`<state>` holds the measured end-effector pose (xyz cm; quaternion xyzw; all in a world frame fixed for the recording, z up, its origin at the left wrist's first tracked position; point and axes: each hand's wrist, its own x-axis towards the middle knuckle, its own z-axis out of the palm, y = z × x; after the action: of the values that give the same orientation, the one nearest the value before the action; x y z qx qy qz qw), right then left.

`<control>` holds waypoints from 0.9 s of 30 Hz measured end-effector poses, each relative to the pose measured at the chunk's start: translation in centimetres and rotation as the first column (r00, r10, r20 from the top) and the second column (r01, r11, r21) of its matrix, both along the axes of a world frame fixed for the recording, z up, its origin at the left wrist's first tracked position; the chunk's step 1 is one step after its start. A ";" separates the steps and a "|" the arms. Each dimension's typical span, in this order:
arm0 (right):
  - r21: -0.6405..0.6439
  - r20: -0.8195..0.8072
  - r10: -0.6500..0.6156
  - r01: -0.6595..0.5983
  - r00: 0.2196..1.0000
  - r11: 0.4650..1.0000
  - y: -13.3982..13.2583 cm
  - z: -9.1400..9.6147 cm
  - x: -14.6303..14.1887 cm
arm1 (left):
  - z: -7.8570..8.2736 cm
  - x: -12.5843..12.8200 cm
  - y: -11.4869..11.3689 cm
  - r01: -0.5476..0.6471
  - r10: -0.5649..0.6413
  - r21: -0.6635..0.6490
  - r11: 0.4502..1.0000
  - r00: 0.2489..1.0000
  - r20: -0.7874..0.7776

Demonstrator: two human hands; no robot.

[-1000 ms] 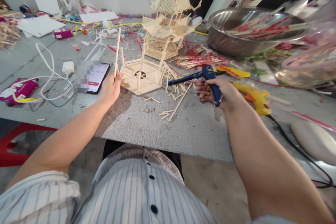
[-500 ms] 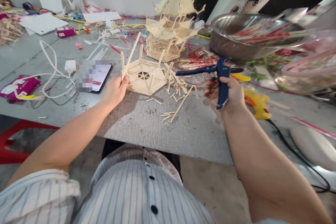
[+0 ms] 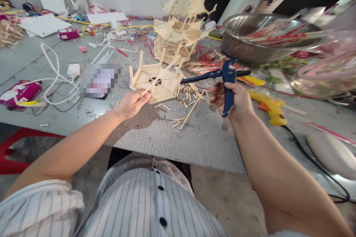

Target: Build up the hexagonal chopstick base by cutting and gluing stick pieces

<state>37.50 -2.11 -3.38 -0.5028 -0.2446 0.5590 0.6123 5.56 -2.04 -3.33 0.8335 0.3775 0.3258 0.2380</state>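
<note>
My left hand [image 3: 135, 104] is closed in a pinch on a thin wooden stick [image 3: 170, 67], which slants up to the right across a hexagonal stick frame [image 3: 144, 72]. Short posts stand up around that frame's rim, and its middle has a dark star-shaped opening. In my right hand [image 3: 236, 100] is a blue hand cutter [image 3: 229, 98], one handle in the palm and a long arm stretching left toward the frame. Cut stick pieces [image 3: 191, 94] lie scattered between my hands, along with a longer loose stick [image 3: 191, 114].
Behind the frame rises a tiered stick pagoda [image 3: 180, 26]. A metal bowl [image 3: 241, 44] holding red-and-white sticks stands at the back right. A yellow glue gun [image 3: 274, 109] with a black cord lies beside my right wrist. Left are a phone [image 3: 101, 83] and a white cable [image 3: 57, 63].
My left hand has moved right and slightly nearer, and its stick now leans lower across the frame. The cutter in my right hand has shifted a little left.
</note>
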 end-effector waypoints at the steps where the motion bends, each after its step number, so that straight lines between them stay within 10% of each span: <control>1: 0.005 -0.003 0.001 -0.001 1.000 1.000 0.0 0.0 0.0 | 0.1 0.1 -0.1 0.019 -0.019 0.009 1.000 1.000 -0.013; 13: 0.156 -0.165 -0.064 0.090 0.984 0.984 -0.3 0.1 -0.5 | -0.3 2.2 -3.0 0.464 -0.377 0.178 0.868 0.847 -0.374; 27: 0.223 -0.191 0.002 0.042 0.981 0.974 -0.4 0.0 -0.3 | -0.9 2.3 -3.3 0.476 -0.325 0.266 0.839 0.828 -0.457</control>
<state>37.22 -2.55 -3.40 -0.3767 -0.2417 0.5668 0.6916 7.88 -5.39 -4.22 0.9721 0.1627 0.1576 0.0604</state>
